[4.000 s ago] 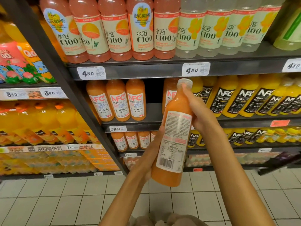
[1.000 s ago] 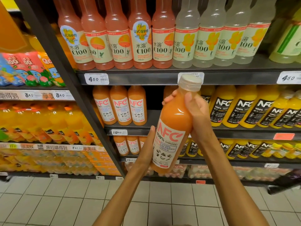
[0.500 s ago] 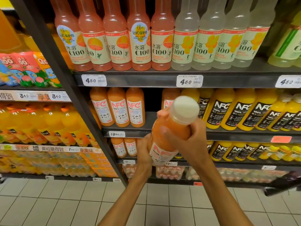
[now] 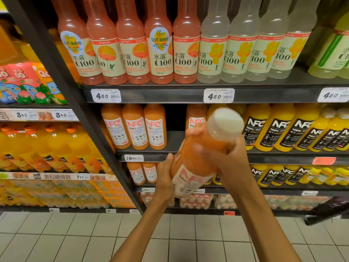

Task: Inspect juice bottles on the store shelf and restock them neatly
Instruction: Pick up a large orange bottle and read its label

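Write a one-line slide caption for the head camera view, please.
Both hands, left and right, tilt an orange NFC bottle before the juice shelf.

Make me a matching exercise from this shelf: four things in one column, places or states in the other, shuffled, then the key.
1. guava NFC bottle
2. pink C100 bottles
3. black-label NFC bottles
4. price tag 19.50

A. top shelf, left part
B. middle shelf edge, below three guava bottles
C. held tilted in both hands
D. middle shelf, right part

Pairs: 1-C, 2-A, 3-D, 4-B
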Tool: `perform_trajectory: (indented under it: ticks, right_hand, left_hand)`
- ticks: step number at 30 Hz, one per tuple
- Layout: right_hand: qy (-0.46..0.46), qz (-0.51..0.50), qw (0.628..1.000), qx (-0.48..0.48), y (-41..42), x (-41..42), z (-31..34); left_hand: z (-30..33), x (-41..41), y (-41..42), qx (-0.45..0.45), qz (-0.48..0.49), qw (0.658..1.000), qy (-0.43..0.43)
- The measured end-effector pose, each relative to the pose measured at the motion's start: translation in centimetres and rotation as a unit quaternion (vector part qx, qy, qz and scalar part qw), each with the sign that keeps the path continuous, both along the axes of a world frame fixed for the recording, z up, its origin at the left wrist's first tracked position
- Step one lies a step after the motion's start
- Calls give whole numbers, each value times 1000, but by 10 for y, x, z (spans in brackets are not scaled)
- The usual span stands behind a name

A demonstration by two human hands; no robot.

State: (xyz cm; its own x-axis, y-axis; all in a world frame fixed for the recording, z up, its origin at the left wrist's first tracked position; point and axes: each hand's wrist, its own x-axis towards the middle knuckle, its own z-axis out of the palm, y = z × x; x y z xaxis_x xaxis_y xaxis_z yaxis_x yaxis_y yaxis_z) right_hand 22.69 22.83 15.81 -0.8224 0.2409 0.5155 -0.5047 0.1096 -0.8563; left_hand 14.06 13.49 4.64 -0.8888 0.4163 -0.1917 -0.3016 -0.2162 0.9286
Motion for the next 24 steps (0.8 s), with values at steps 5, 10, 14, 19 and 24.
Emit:
perform_trajectory:
  ticks: [5,10,14,19,24]
  right_hand:
    - [-102,58,984,-136,36,-25,0]
    - [-135,98,974,-153,46,-45,-4]
    - [-156,6,982,-106,43,-43,-7]
    - [-155,-152,966,-140,30,-42,-9]
    - [-214,-84,963,-140,42,-42,-14]
  left_hand:
    - [3,0,-8,-21,-91,995,-43]
    - [2,6,-10,-76,-182,978,-64]
    - [5,4,-5,-72,-140,987,-27]
    - [7,14,11,-119,-92,989,10]
    - [11,11,5,-99,-110,988,-40]
